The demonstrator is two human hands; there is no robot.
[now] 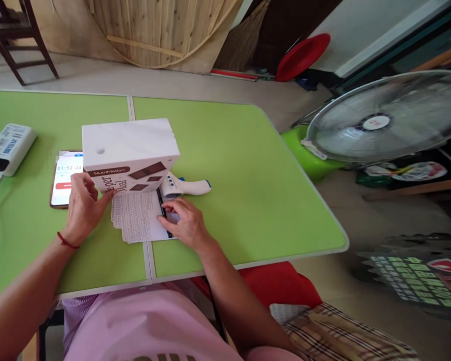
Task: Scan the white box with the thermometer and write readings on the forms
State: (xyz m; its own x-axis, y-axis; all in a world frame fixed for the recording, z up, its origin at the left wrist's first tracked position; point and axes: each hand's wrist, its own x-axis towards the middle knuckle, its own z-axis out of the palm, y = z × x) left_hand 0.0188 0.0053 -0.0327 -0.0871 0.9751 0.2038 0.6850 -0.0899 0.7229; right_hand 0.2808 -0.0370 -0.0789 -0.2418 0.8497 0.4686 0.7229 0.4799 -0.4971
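One box (131, 143) is gripped at its near left corner by the left hand (81, 205); the right hand (188, 222), half-curled, touches the pen (160, 197) pointing toward the surface's front edge (255, 261), grip unclear.

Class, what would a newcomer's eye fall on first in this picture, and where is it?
Probably the white box over the bright green table, with the left hand at its near-left corner. Next, perhaps, the large fan at the picture's right, beyond the table.
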